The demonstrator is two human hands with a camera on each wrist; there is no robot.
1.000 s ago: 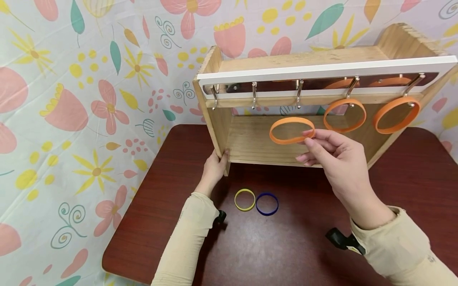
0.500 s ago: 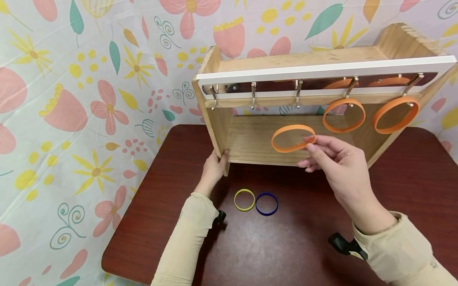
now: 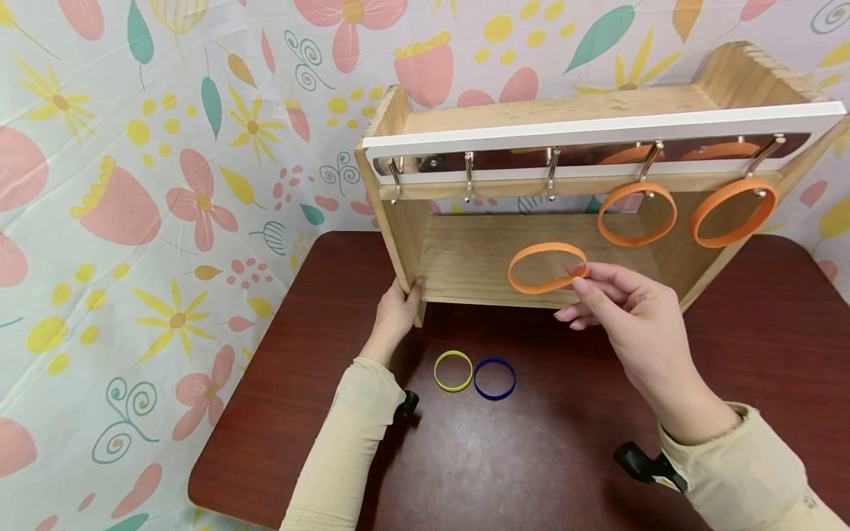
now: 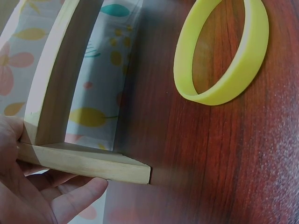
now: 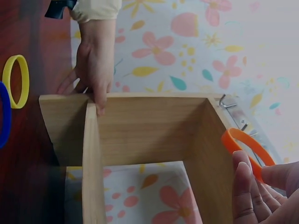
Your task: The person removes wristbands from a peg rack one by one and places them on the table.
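Observation:
My right hand point(image 3: 640, 317) pinches an orange silicone wristband point(image 3: 529, 289) between thumb and fingertips, in front of the wooden shelf's point(image 3: 478, 258) opening and below the hooks. Two more orange wristbands hang from the two rightmost hooks: one inner wristband point(image 3: 637, 242) and one outer wristband point(image 3: 722, 242). My left hand point(image 3: 396, 310) grips the lower left side panel of the shelf. The left wrist view shows the fingers point(image 4: 77, 200) against the wooden panel point(image 4: 93, 163). Three hooks on the left, such as the middle-left hook point(image 3: 468, 177), hold no band.
On the dark red table point(image 3: 299, 413) a yellow wristband point(image 3: 454, 390) and a blue wristband point(image 3: 494, 398) lie side by side in front of the shelf. A flower-patterned cloth point(image 3: 252, 66) hangs behind and to the left.
My right hand has moved down and slightly right with the orange wristband, away from the hook rail. The left hand, the shelf and the other wristbands have stayed in place.

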